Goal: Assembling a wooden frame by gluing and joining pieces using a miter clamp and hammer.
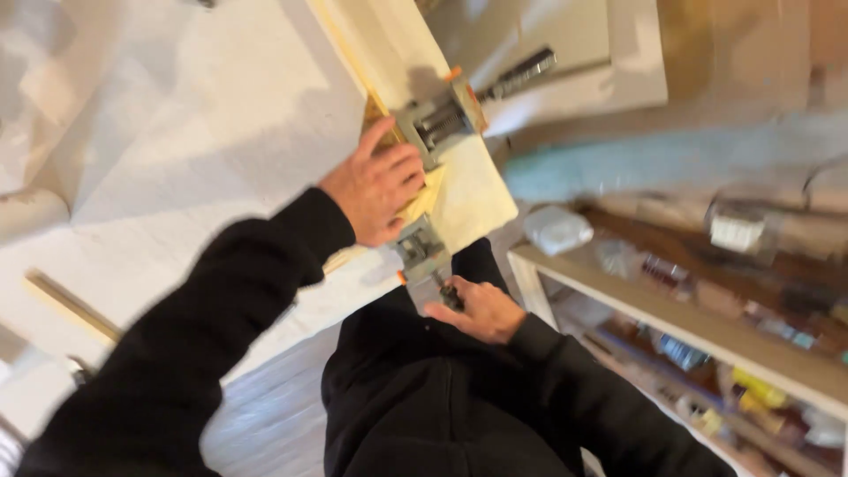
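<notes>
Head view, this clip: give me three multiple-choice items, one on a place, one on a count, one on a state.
1. Where does the left hand rest?
A. on the pale board between the clamps
B. on the shelf
C. on the floor

2. How many clamps grip the board's edge?
A. one
B. two
C. four

3. What is the right hand doing?
A. hanging free
B. gripping the near clamp handle
C. holding a bottle

Answers: 1 A, its palm lies on the board; 2 B, the near clamp and far clamp show; 3 B, its fingers wrap the dark handle.
</notes>
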